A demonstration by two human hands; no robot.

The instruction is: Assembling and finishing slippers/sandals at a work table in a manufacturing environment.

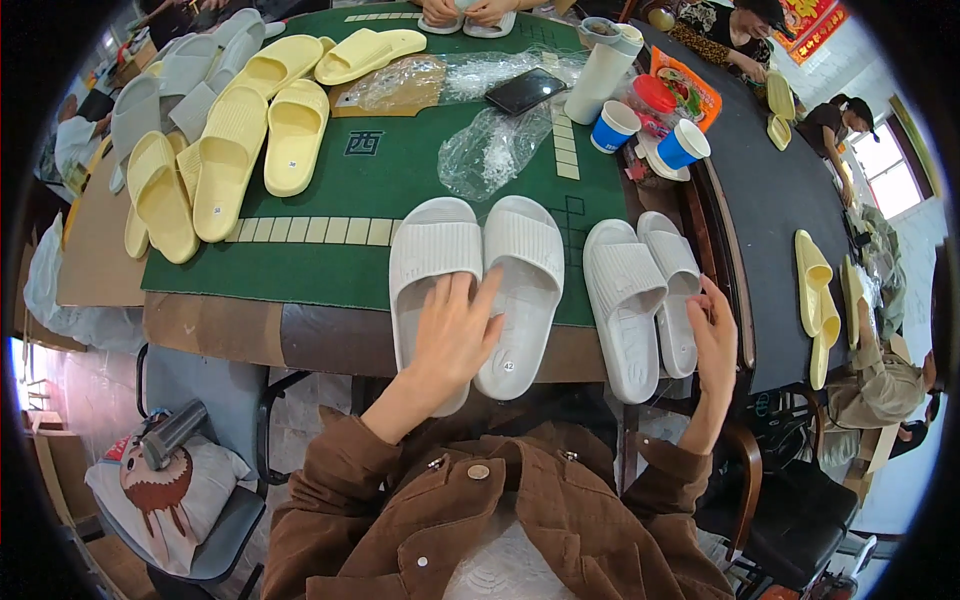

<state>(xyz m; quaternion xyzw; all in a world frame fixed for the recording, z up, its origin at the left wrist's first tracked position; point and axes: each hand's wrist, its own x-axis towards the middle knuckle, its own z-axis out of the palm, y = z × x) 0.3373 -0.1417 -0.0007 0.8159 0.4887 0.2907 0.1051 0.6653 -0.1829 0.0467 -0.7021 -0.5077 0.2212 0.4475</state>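
Note:
A pair of pale grey slide slippers (524, 300) sits side by side in front of me, heels past the near table edge. My left hand (452, 335) has some fingers in the left grey slipper (436, 232), just below its strap. Its index finger and thumb lie over the right one, so the hand straddles their adjoining sides. To the right rests a second, smaller-looking grey pair (626, 300), also over the edge. Beside its outer slipper (670, 260) is my right hand (713, 335), open with fingers apart and slightly bent; whether it touches the slipper I cannot tell.
Yellow slippers (232, 160) and grey ones (140, 115) crowd the table's left. Beyond are plastic wrap (490, 160), a black phone (525, 91), a white bottle (603, 85) and blue paper cups (614, 127). Tile rows (310, 231) line the green mat. Other people's hands (465, 12) are opposite.

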